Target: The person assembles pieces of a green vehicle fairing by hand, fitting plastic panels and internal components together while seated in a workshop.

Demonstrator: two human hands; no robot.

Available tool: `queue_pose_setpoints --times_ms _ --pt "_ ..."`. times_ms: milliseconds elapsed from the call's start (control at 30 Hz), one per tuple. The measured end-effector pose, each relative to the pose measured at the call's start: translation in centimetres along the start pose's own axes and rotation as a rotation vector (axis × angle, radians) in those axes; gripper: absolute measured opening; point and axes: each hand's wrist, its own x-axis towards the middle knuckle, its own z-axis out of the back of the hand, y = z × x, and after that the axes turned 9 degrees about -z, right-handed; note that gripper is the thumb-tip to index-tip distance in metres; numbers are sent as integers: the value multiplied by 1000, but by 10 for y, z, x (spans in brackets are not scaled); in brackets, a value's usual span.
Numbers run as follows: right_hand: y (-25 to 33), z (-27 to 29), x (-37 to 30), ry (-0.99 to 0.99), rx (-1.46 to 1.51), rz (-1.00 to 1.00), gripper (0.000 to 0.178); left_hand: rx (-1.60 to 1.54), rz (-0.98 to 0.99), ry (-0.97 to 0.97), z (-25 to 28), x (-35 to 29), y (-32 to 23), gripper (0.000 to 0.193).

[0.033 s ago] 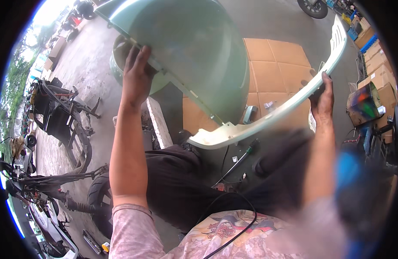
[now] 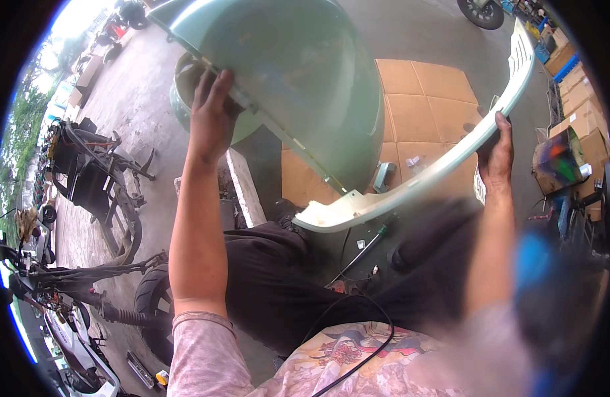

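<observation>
No legible words, labels, brands, numbers or signs on anything in the head view.

- From where I stand, a short-sleeved shirt (image 2: pixel 371 337), faded pinkish and mottled
- A colourful print (image 2: pixel 348 351) across its front, reds and yellows mostly
- Left sleeve (image 2: pixel 202 354) blotchy, with a stitched hem; right sleeve (image 2: pixel 487 344) just a blur to me
- Loose trousers (image 2: pixel 265 271), very dark
- Thin black cord (image 2: pixel 368 360) trailing over the shirt

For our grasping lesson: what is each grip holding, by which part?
Left grip: green panel, by its straight edge. Right grip: pale curved strip, near its slotted end.
</observation>
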Motion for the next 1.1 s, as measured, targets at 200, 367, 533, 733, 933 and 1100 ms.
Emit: queue_pose_setpoints --times_ms 200,367,533,733,933,1100 --pt "-17 -35 -42 259 -241 402 88 -266 79 -75 5 -1 19 48" --pt "-45 -99 -110 474 -558 470 107 -471 74 -57 -12 -2 -15 51" --pt "-53 -129 -138 470 -992 761 110 -571 110 -31 -16 -12 3 39" --pt "-68 -153 -146 525 -1086 602 113 -951 201 53 -13 -22 28 34" --pt "-76 -164 -140 545 -1088 683 106 -1168 171 144 -14 -26 25 33" --pt "-79 -171 -140 553 -1113 688 103 -1144 -17 144 -13 -33 47 36"
